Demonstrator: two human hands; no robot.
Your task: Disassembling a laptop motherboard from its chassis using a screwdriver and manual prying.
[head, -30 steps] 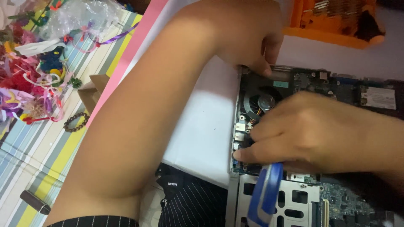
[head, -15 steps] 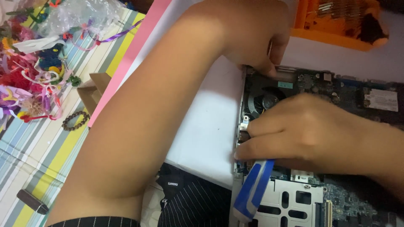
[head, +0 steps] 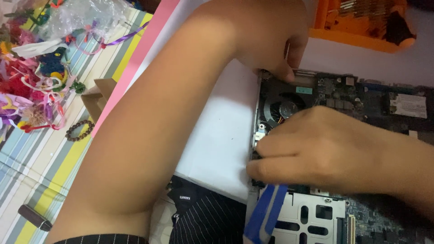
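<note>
While head view looks down, opened dark laptop chassis with bare circuit board (head: 361, 97) lies on white worktop (head: 217, 140). My right hand (head: 325, 151), fingers pressed together, pinches blue flat tool (head: 264, 214) at chassis left edge. My left hand (head: 275, 45), fingers curled, thumb touching top corner near round black cooling fan (head: 282, 108).

The scene is viewed from a single head-worn camera, aimed steeply downward and held close over an opened laptop (head: 343, 149) on a white table (head: 217, 135). The frame is crossed by the left forearm from the lower left; a striped cloth (head: 45, 149) is taken in at the left edge. No second view is provided.
</note>
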